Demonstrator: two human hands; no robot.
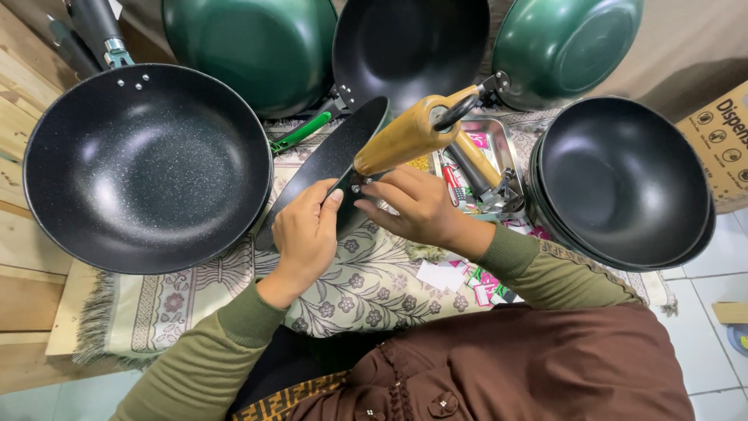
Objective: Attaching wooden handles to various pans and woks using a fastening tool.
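A dark non-stick pan (331,160) stands on edge over a patterned cloth (366,288) at the middle of the workspace, its wooden handle (409,134) pointing up toward us. We hold it with both hands: the left hand (305,234) clasps the rim beside the handle joint, thumb pressed to the metal, while the right hand (417,206) pinches its fingertips together on the small fastener at the bracket. We judge the step in hand to be fixing the handle to the pan; the next move calls for a steady pan and a fine turning grip at the joint. Behind lies a metal tray (510,152) with tools, and around us sit a large black wok (148,168), stacked black pans (623,183) and green pans (249,47).
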